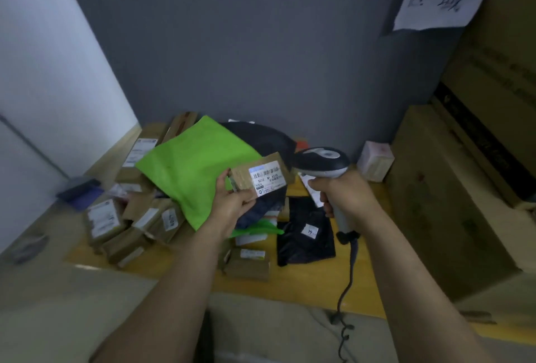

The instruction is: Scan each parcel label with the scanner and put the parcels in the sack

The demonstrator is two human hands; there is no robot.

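Observation:
My left hand (232, 203) holds a small brown cardboard parcel (262, 175) up above the table, its white label facing me. My right hand (345, 194) grips the handle of a black and grey scanner (322, 162). The scanner's head sits just right of the parcel and points at the label. Its coiled cable (348, 281) hangs down toward the table's front edge. A pale sack (275, 330) lies low in front of me, between my forearms.
On the yellow table (313, 278) lie a green mailer bag (188, 168), black bags (304, 235), and several labelled brown boxes (104, 222) at left. Another small box (246, 264) lies near the front. Big cartons (452, 188) stand at right. A grey wall is behind.

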